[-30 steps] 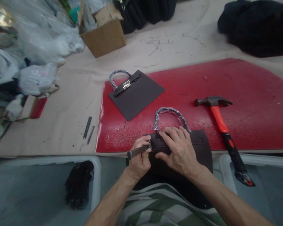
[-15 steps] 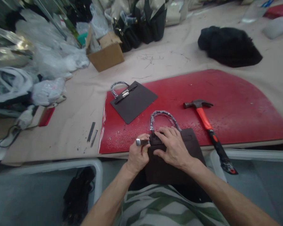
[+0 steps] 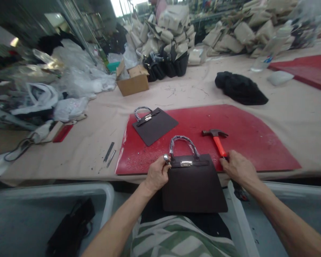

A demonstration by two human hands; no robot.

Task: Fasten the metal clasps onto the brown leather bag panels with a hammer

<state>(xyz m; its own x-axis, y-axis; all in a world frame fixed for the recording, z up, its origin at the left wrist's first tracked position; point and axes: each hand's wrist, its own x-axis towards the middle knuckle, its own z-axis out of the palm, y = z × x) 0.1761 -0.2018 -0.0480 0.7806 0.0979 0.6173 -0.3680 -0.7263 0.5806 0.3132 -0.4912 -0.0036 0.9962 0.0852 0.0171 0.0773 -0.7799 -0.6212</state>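
Observation:
My left hand (image 3: 157, 173) is closed around a short silver metal rod (image 3: 166, 157), its round end pointing up, at the upper left corner of a dark brown handbag panel (image 3: 194, 187). This panel hangs over the table's front edge towards my lap. A plastic-wrapped handle (image 3: 183, 139) arches from its top, and a silver clasp (image 3: 186, 163) sits on its strap. On the right, my right hand (image 3: 239, 167) is wrapped around the dark grip of a claw hammer (image 3: 218, 144) with an orange shaft. The hammer's head rests on the red board (image 3: 246, 135).
A second brown bag panel (image 3: 156, 126) lies farther back on the board. Two thin metal pieces (image 3: 110, 154) lie left of it. Behind stand a cardboard box (image 3: 133, 85) and a black cloth heap (image 3: 240, 89). Plastic bins (image 3: 107, 194) flank my lap below the table edge.
My right hand has left the bag panel and moved right onto the hammer's grip, uncovering the clasp. My left hand keeps the rod at the panel's corner. The view has tilted up.

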